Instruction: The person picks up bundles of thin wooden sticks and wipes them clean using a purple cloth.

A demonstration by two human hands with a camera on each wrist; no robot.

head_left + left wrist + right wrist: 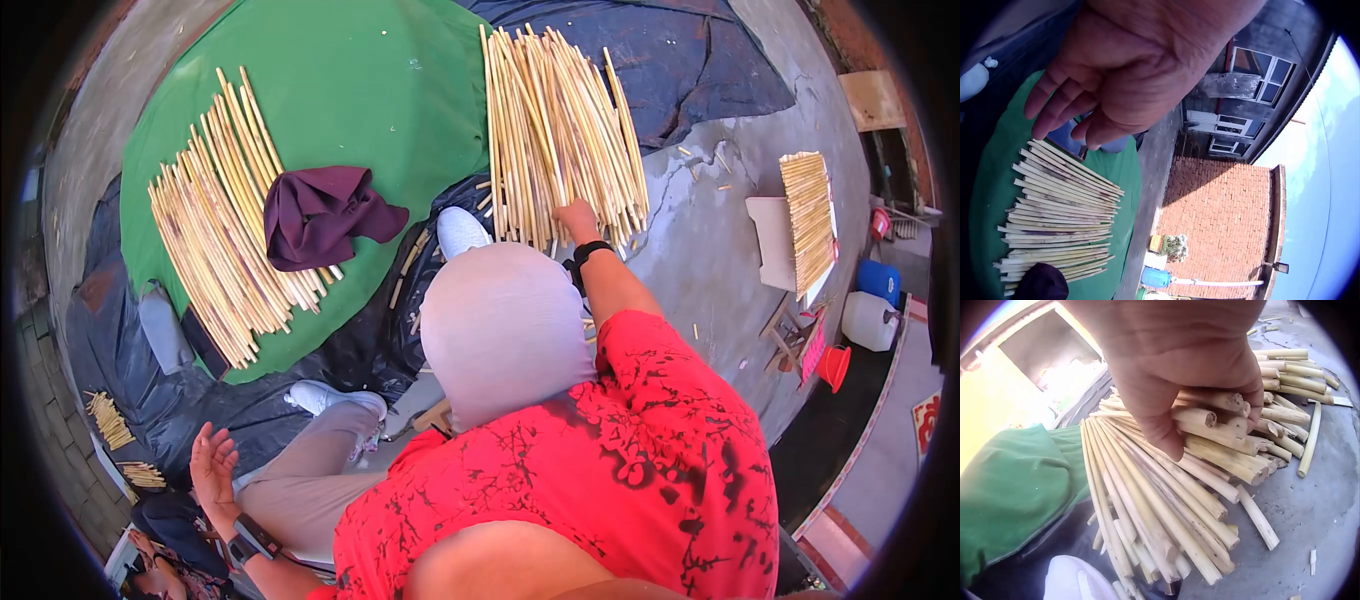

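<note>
Plainly, my right hand [577, 218] was curled round several stalks at the near end of the big, fanned pile of pale yellow, rod-like stalks [550, 110], while my left hand [213, 462] hung loosely extended and empty, well apart from it. The held stalks looked likely to slip out one by one, since they were of uneven thickness and crossed their neighbours; pulling them crookedly could have dragged others onto the grey concrete floor [690, 230]. My white shoe [462, 230], close beside the pile, might have caught a stray end. On the green cloth [330, 70], a tug at the crumpled purple cloth [320, 215] could have disturbed the smaller row of stalks [220, 240] under it.

I could not count what I gripped: most of my fingertips were hidden behind the stalks. The purple cloth covered part of the row, a pale, rounded grey shape [505, 335] blocked whatever lay beneath it, and glare washed out one side of the right wrist view.
</note>
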